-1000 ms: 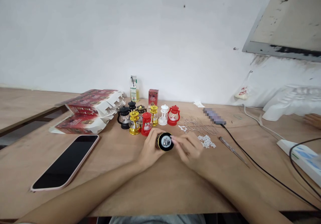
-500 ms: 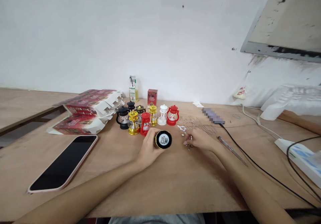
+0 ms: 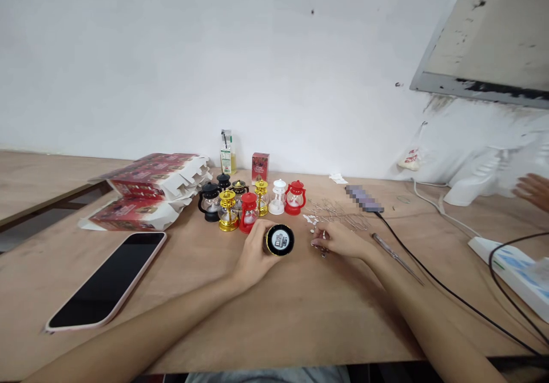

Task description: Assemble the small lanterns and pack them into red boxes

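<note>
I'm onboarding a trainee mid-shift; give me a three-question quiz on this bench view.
1. True or false: the left hand holds a lantern with its underside toward the camera.
2. What does the right hand rest beside? A) the phone B) the small white pieces C) the bottle
3. Which colour of standing lantern is nearest the left hand?

Key: 1 true; 2 B; 3 red.
</note>
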Demonstrator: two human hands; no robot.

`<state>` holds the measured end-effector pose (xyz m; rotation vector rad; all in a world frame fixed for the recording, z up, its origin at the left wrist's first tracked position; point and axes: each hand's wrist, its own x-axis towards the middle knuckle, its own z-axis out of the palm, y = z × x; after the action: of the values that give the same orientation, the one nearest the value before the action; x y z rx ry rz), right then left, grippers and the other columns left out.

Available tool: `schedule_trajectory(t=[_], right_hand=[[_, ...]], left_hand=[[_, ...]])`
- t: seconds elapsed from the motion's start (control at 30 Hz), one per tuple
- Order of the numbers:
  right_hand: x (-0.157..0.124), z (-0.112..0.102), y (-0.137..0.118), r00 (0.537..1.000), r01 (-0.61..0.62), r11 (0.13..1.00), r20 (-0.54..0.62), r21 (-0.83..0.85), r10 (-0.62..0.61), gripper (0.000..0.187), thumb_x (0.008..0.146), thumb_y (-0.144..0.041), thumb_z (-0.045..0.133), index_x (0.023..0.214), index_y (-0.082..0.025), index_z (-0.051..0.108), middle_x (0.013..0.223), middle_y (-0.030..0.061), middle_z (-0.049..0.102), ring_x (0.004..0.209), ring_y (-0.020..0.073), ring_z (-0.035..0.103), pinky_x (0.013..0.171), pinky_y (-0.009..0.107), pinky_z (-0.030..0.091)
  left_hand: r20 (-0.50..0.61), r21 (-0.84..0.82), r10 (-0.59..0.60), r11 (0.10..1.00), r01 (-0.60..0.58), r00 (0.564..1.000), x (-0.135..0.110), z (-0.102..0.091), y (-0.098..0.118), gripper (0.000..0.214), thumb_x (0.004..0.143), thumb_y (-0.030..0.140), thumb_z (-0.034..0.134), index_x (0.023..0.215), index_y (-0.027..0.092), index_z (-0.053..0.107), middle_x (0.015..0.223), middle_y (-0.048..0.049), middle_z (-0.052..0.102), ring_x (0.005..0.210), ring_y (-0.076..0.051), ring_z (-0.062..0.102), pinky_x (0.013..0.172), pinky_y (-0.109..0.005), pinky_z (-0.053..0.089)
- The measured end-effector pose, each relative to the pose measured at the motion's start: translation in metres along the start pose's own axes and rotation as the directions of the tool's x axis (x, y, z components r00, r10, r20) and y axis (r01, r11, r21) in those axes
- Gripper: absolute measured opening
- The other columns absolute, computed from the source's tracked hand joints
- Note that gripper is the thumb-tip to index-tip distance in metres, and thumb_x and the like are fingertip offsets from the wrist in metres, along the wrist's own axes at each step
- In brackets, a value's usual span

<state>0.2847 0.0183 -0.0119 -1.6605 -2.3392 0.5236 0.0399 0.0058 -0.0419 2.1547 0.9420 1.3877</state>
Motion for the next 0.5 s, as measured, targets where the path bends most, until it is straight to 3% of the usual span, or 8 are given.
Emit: schedule_trajectory(t=[0.17,0.5], right_hand=[[-0.0015,-0.0045,0.005,0.997,0.008,0.996,0.075,0.088,-0.014,0.018,0.068,-0.032,0.07,0.077,-0.018,0.064,0.071,0.0018,0.068,0.065,0.017,0.061,0.057,0.025,0.039],[0.0003,-0.003,0.0051,0.994,0.024,0.976,0.1,0.216,-0.047,0.01,0.073,-0.027,0.063,0.069,-0.017,0.062,0.062,0.0006,0.067,0.058,0.015,0.062,0.055,0.024,0.041]], left_hand=[[0.001,0.004,0.003,1.0,-0.003,1.0,0.0001,-0.0001,-0.0008,0.031,0.072,0.021,0.066,0.098,0.02,0.048,0.098,-0.0041,0.056,0.092,-0.02,0.055,0.081,-0.033,0.045],[0.006,-0.004,0.007,1.0,-0.007,1.0,0.0003,-0.001,0.0006,0.031,0.071,0.019,0.066,0.097,0.02,0.049,0.097,-0.004,0.056,0.092,-0.02,0.056,0.081,-0.032,0.045]])
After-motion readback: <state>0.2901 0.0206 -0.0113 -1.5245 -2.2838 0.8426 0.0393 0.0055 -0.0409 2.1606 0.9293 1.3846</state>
